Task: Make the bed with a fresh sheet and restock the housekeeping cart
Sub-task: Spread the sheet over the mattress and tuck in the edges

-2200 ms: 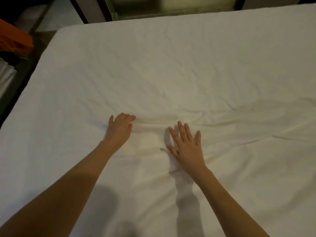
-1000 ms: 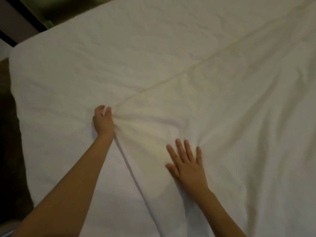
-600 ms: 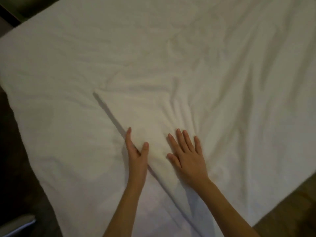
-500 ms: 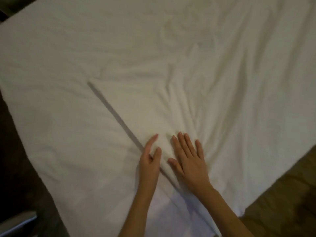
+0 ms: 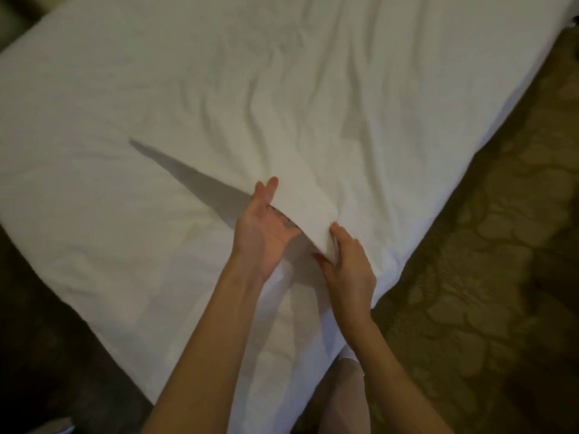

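Note:
A white sheet point(image 5: 219, 89) covers the bed, wrinkled in the middle. Near the bed's near corner a folded flap of the sheet point(image 5: 300, 202) is raised off the surface and casts a long shadow to the left. My left hand point(image 5: 266, 236) is turned palm up with straight fingers slid under the flap's left edge, its fingertips showing past the cloth. My right hand point(image 5: 347, 267) holds the flap's lower edge, fingers on top and thumb beneath it.
Patterned brown carpet point(image 5: 485, 245) runs along the bed's right side. Dark floor point(image 5: 37, 324) lies to the left. The bed's near corner point(image 5: 238, 411) points toward me, with my pale-clad leg point(image 5: 344, 389) beside it.
Both hands lay flat on the fold half a second ago. Now the flap is lifted, my left hand has turned palm up beneath it, and my right hand has taken its edge.

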The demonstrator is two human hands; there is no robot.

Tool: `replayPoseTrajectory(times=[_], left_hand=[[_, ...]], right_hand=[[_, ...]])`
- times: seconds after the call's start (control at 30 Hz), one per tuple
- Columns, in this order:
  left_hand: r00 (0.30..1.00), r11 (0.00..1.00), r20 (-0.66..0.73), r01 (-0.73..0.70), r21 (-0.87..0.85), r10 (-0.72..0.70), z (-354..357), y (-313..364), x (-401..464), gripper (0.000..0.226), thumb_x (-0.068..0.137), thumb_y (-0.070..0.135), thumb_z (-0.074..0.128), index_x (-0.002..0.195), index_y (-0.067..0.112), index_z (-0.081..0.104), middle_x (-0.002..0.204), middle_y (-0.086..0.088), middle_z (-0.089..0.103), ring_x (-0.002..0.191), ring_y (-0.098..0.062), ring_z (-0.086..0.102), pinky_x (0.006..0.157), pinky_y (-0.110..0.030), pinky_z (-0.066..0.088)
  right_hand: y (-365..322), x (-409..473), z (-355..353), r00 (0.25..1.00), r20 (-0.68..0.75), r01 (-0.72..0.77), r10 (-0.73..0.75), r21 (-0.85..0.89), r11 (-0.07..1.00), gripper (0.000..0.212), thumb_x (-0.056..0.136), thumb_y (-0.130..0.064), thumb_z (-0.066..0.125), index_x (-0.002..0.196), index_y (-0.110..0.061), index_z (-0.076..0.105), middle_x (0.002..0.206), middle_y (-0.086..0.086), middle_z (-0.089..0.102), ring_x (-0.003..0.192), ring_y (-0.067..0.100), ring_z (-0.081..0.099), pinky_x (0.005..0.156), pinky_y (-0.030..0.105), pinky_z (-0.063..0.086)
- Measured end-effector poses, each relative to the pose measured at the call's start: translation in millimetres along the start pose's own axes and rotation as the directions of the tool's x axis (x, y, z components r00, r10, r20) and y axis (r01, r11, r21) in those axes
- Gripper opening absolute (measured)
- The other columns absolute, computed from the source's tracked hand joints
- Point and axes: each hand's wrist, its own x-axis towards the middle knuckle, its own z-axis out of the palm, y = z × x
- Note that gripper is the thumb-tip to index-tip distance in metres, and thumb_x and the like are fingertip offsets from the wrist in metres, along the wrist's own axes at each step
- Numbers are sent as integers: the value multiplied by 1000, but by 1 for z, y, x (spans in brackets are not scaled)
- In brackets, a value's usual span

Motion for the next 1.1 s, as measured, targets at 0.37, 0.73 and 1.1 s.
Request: replayPoseTrajectory(times=[0.37,0.73,1.1], left_hand=[[999,997,46,-6,83,2,44,15,12,56,100,44,31,145,11,34,126,-7,58,110,-21,58,104,-57,36],[984,994,-142,-108,29,111,121,60,120,26,99,29,43,89,19,64,110,-6,66,86,-18,63,80,-32,51],[987,996,-159,-16,89,30,169,55,181,32,100,18,42,129,12,54,133,-13,57,121,-28,55,107,-46,38]], right_hand=[[20,47,-87,979,177,-104,99,21,994,31,90,-3,58,118,-14,53,98,3,65,86,25,63,74,36,50],[35,187,-158,965,247,-109,87,76,991,37,88,6,45,92,-31,41,90,10,65,62,24,54,55,37,41],[59,194,-85,947,319,42,-44,12,999,24,86,-29,42,93,-25,65,110,-14,52,97,5,49,65,15,42]])
